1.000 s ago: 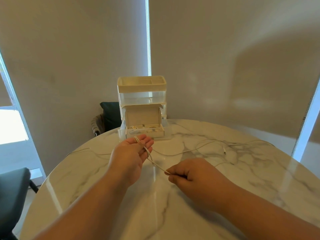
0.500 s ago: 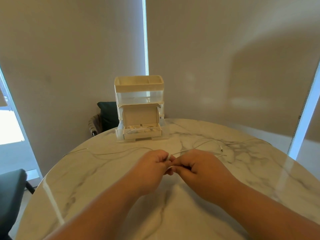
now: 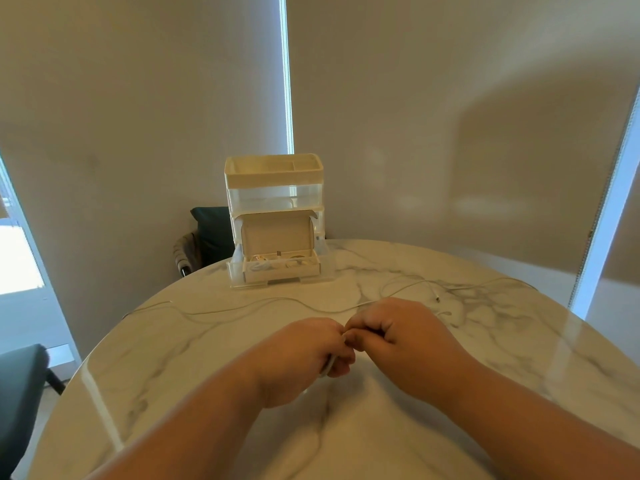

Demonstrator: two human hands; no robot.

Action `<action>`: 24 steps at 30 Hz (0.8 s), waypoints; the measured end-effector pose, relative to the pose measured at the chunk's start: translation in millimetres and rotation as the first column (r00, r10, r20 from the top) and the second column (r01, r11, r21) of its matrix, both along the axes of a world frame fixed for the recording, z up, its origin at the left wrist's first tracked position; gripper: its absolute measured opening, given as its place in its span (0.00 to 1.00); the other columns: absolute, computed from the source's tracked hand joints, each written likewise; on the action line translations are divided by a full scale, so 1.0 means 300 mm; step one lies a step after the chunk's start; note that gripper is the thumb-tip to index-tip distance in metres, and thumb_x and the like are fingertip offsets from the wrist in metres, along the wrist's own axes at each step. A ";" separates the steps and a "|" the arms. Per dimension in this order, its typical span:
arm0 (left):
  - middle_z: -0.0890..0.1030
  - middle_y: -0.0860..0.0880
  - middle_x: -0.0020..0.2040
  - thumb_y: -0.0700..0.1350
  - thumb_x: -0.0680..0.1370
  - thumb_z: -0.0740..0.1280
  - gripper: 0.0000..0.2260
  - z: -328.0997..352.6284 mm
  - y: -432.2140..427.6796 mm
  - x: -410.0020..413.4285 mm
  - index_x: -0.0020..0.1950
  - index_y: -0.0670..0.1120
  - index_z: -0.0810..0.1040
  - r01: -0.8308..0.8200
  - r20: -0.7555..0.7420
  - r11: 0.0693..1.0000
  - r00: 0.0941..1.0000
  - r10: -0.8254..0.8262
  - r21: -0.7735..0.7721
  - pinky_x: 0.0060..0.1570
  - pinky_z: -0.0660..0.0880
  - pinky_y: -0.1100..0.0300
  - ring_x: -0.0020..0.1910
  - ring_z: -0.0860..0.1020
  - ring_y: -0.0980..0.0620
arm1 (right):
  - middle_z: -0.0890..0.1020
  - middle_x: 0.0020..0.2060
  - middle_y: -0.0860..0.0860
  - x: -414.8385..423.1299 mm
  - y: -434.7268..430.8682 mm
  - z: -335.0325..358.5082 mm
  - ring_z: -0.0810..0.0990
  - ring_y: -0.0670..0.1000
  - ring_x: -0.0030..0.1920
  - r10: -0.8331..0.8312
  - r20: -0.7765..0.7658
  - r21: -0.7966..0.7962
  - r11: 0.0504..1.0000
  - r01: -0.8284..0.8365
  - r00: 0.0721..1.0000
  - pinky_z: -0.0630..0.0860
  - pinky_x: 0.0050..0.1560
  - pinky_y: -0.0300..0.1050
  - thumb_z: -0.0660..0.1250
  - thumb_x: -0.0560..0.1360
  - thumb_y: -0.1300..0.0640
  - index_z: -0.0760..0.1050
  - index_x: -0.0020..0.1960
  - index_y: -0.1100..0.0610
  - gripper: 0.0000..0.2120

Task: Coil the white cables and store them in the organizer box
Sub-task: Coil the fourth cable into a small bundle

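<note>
A home: marble dining table (image 3: pixel 485 358), roller blinds (image 3: pixel 138 98) (drawn).

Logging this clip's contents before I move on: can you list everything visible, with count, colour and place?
organizer box: one, cream and clear, far edge of table.
small carton: one, beige, lid up, in the organizer's lower front, coiled white items inside.
white cables: count unclear, white, loose across the table, part coiled in left hand.
table: one, round, white marble, grey veins.
chairs: two, dark, lower left and behind the table.
blinds: beige, behind the table.
left hand: one, grips the coil.
right hand: one, pinches cable beside the left hand.
</note>
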State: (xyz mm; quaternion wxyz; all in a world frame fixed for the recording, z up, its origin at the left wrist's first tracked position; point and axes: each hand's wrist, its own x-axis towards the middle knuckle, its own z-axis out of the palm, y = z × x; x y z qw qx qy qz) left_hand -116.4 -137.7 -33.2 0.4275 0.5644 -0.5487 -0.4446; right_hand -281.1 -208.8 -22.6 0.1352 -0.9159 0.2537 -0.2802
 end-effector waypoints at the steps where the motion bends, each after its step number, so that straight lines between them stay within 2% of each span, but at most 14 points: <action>1: 0.74 0.44 0.39 0.40 0.72 0.67 0.03 -0.001 -0.002 -0.004 0.43 0.41 0.77 0.024 0.023 1.000 0.999 -0.024 0.011 0.44 0.70 0.57 0.36 0.72 0.53 | 0.82 0.35 0.40 0.001 -0.001 -0.002 0.79 0.41 0.41 -0.001 0.008 0.006 1.000 0.001 1.000 0.73 0.41 0.38 0.66 0.77 0.51 0.83 0.43 0.42 0.08; 2: 0.74 0.45 0.38 0.37 0.75 0.66 0.02 -0.002 -0.003 -0.005 0.42 0.42 0.76 0.043 0.061 0.999 0.997 -0.044 0.017 0.42 0.70 0.60 0.35 0.72 0.54 | 0.82 0.35 0.40 0.002 -0.001 -0.003 0.79 0.41 0.41 -0.001 0.010 0.009 1.000 0.001 1.000 0.74 0.41 0.39 0.66 0.77 0.50 0.83 0.43 0.43 0.08; 4: 0.76 0.48 0.36 0.33 0.78 0.64 0.10 -0.010 -0.008 0.001 0.40 0.45 0.77 0.049 0.106 0.998 0.993 -0.052 0.026 0.38 0.71 0.66 0.34 0.73 0.57 | 0.82 0.34 0.41 0.001 -0.001 -0.003 0.79 0.42 0.41 0.001 0.009 0.010 1.000 -0.001 1.000 0.75 0.41 0.42 0.66 0.77 0.50 0.83 0.43 0.43 0.08; 6: 0.77 0.48 0.36 0.32 0.79 0.63 0.12 -0.015 -0.009 0.004 0.40 0.46 0.79 0.038 0.077 0.999 0.996 -0.040 0.024 0.37 0.72 0.68 0.34 0.75 0.58 | 0.82 0.34 0.42 -0.001 -0.002 -0.002 0.79 0.42 0.40 0.009 0.022 0.017 1.000 -0.009 1.000 0.76 0.41 0.44 0.66 0.77 0.51 0.83 0.42 0.44 0.08; 10: 0.81 0.45 0.40 0.29 0.79 0.61 0.12 -0.025 -0.015 0.006 0.46 0.41 0.81 0.009 0.003 1.000 1.000 -0.009 0.021 0.42 0.75 0.63 0.38 0.79 0.53 | 0.82 0.34 0.42 -0.004 -0.005 -0.002 0.79 0.43 0.41 0.010 0.050 0.028 1.000 -0.011 0.999 0.75 0.42 0.45 0.66 0.76 0.53 0.83 0.42 0.46 0.09; 13: 0.83 0.44 0.41 0.27 0.79 0.59 0.10 -0.023 -0.013 0.001 0.53 0.34 0.80 -0.005 0.022 1.000 1.000 0.004 0.026 0.37 0.74 0.67 0.35 0.81 0.56 | 0.83 0.34 0.41 -0.006 -0.008 -0.004 0.79 0.43 0.42 0.017 0.054 0.040 0.999 -0.019 0.998 0.75 0.43 0.42 0.66 0.76 0.54 0.84 0.41 0.46 0.10; 16: 0.83 0.45 0.41 0.27 0.78 0.60 0.11 -0.016 -0.006 -0.002 0.55 0.32 0.80 -0.008 0.052 1.000 0.999 0.007 0.009 0.35 0.73 0.69 0.34 0.81 0.59 | 0.83 0.34 0.39 -0.006 -0.017 -0.008 0.80 0.42 0.43 0.030 0.063 0.056 0.998 -0.034 0.998 0.74 0.42 0.37 0.67 0.76 0.55 0.84 0.41 0.46 0.09; 20: 0.84 0.45 0.43 0.27 0.78 0.61 0.11 -0.009 -0.004 -0.005 0.54 0.33 0.80 -0.001 0.023 1.000 1.000 0.001 -0.009 0.39 0.75 0.65 0.41 0.83 0.55 | 0.82 0.34 0.36 -0.011 -0.032 -0.012 0.79 0.40 0.43 0.031 0.113 0.114 0.992 -0.044 0.993 0.70 0.42 0.31 0.70 0.76 0.56 0.85 0.43 0.44 0.09; 24: 0.82 0.47 0.40 0.27 0.77 0.58 0.14 -0.009 -0.005 -0.023 0.47 0.41 0.78 -0.003 0.055 1.000 0.998 0.004 -0.014 0.42 0.74 0.61 0.35 0.77 0.56 | 0.84 0.37 0.37 -0.013 -0.049 -0.025 0.81 0.40 0.44 0.010 0.165 0.246 0.968 -0.051 0.986 0.70 0.45 0.31 0.70 0.76 0.57 0.86 0.43 0.45 0.09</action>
